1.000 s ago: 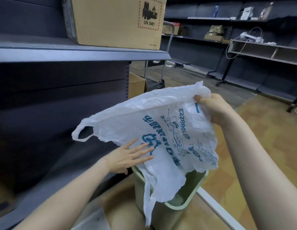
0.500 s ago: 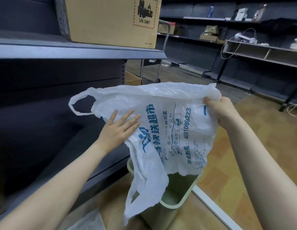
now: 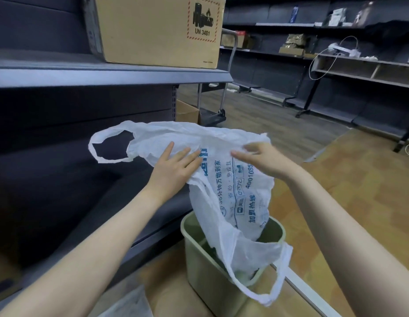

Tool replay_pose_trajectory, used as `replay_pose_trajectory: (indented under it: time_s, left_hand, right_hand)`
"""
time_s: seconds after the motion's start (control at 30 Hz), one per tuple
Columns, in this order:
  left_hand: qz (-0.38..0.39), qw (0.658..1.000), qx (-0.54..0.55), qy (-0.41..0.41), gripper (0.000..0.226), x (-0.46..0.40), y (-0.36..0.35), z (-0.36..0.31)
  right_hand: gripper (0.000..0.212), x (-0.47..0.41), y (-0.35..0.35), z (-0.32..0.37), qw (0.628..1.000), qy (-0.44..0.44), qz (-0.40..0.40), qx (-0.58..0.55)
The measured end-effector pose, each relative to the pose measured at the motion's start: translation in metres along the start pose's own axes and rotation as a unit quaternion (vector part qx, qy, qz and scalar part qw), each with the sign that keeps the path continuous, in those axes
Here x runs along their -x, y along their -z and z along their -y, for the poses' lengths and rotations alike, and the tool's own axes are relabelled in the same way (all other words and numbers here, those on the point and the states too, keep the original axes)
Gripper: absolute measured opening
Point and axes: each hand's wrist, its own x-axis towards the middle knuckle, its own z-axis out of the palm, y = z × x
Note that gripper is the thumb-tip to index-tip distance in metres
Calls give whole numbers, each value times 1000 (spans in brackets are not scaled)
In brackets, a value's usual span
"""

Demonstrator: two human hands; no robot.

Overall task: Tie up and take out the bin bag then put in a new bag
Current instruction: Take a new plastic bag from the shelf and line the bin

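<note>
A white plastic bag [image 3: 233,202] with blue print hangs in the air over a pale green bin [image 3: 199,268] on the floor. Its lower end droops into the bin's mouth, and one handle loop falls over the bin's front rim. The other handle loop sticks out to the left. My left hand [image 3: 173,170] lies on the bag's upper left part with fingers spread flat. My right hand [image 3: 263,159] pinches the bag's upper edge near the middle. The bottom of the bin is hidden by the bag.
Dark shelving [image 3: 107,74] runs along the left, with a cardboard box [image 3: 157,30] marked UN 3481 on top. A trolley [image 3: 212,115] and a small box [image 3: 186,112] stand behind. More shelves [image 3: 336,65] line the far wall. A white floor strip [image 3: 308,291] passes right of the bin.
My right hand has moved left along the bag's top edge toward my left hand. The bag has dropped lower, and its bottom now sags into the bin.
</note>
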Motion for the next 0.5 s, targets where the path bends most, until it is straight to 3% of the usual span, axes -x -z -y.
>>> replay_pose_trajectory:
  time_s: [0.03,0.1,0.2,0.3,0.4,0.5]
  left_hand:
    - [9,1000,17,22,30,-3,1,-1]
    - [21,996,64,65,38,-10,3,-3]
    - [27,989,103,101,32,-22,10,-4]
    - [-16,987,127,101,26,-25,17,-2]
    - [-72,984,147,69,33,-21,18,1]
    - [-73,983,164,39,28,-18,18,4]
  right_hand:
    - [57,7,-4,13,995,13,100,-17]
    - [36,15,-20,29,979,30,201,-27]
    - [46,12,-44,32,982,75,171,-26]
    - [38,8,-39,25,985,87,122,-82]
    - [29,10,-28,18,970,71,140,-186]
    - [25,12,-22,14,952,53,176,-245]
